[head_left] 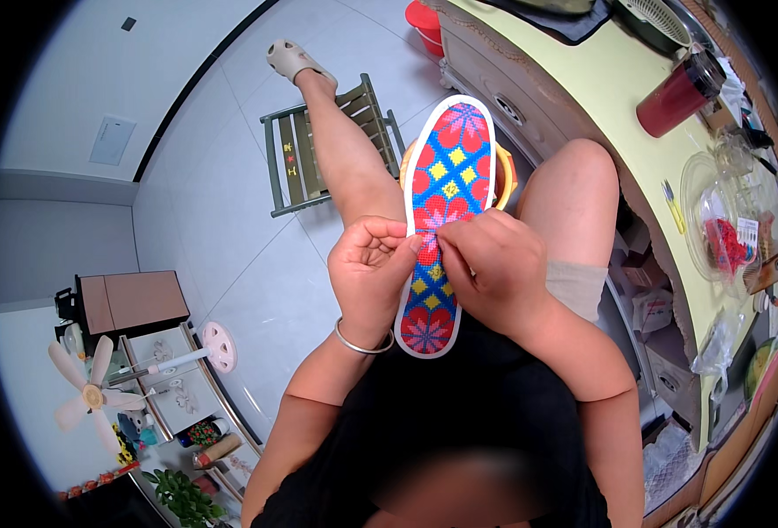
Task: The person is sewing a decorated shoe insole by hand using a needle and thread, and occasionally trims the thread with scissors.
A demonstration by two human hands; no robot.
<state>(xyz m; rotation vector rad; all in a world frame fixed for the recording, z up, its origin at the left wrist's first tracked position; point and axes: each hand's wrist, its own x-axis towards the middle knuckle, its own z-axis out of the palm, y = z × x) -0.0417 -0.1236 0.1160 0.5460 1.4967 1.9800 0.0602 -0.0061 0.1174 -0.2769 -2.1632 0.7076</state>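
Observation:
An embroidered insole (449, 187) with a white rim is held lengthwise in front of my body. Its stitching forms red and pink flowers, blue lattice and yellow diamonds. My left hand (369, 268), a bracelet on its wrist, grips the insole's left edge between thumb and curled fingers near the middle. Over the insole's right side, my right hand (494, 264) is closed in a pinch against the stitched face. Whatever lies between its fingertips is too small or hidden to make out. The insole's underside is out of sight.
A yellow round container (506, 179) shows partly behind the insole. My foot rests past a folding stool (294, 167) on the tiled floor. On the pale yellow desk (582, 70) at the right are a dark red tumbler (681, 93), yellow snips (673, 208) and a clear plastic tray (701, 180).

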